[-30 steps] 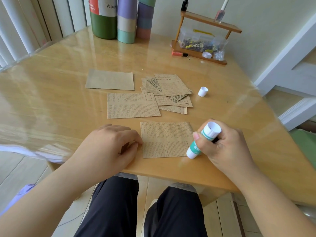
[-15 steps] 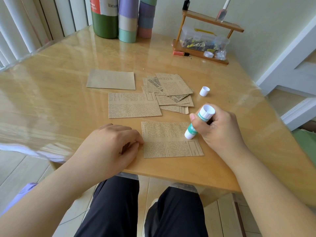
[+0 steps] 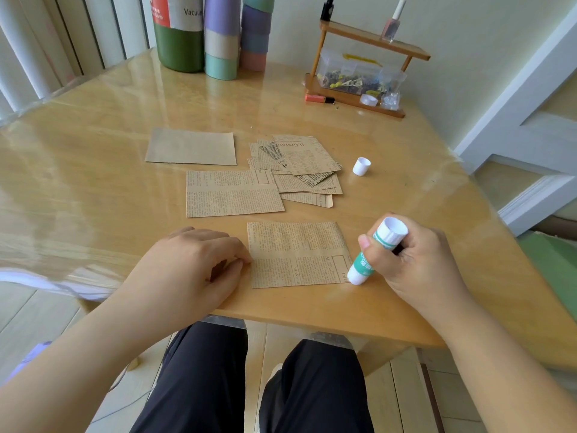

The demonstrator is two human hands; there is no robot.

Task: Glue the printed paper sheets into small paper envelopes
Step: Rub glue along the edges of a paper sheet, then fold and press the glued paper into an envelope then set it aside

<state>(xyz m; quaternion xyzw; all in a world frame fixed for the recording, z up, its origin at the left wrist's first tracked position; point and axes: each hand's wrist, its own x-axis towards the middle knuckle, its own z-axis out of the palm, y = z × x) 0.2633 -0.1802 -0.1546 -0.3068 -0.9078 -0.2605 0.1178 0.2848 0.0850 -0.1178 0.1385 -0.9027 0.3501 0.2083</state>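
Note:
A folded sheet of brown newsprint paper lies flat near the table's front edge. My left hand rests curled on the table, fingertips pressing the sheet's left edge. My right hand grips a white-and-green glue stick, tip down at the sheet's lower right corner. Its white cap stands apart on the table. Behind the sheet lie another printed sheet, a fanned pile of printed envelopes and a plain brown sheet.
Tall coloured cylinders stand at the back of the wooden table. A small wooden shelf at the back right holds a clear box of bits and a nail-polish bottle. White stairs rise to the right.
My right hand slid the glue stick up the sheet's right edge, then back down to the lower right corner. My left hand kept still on the left edge.

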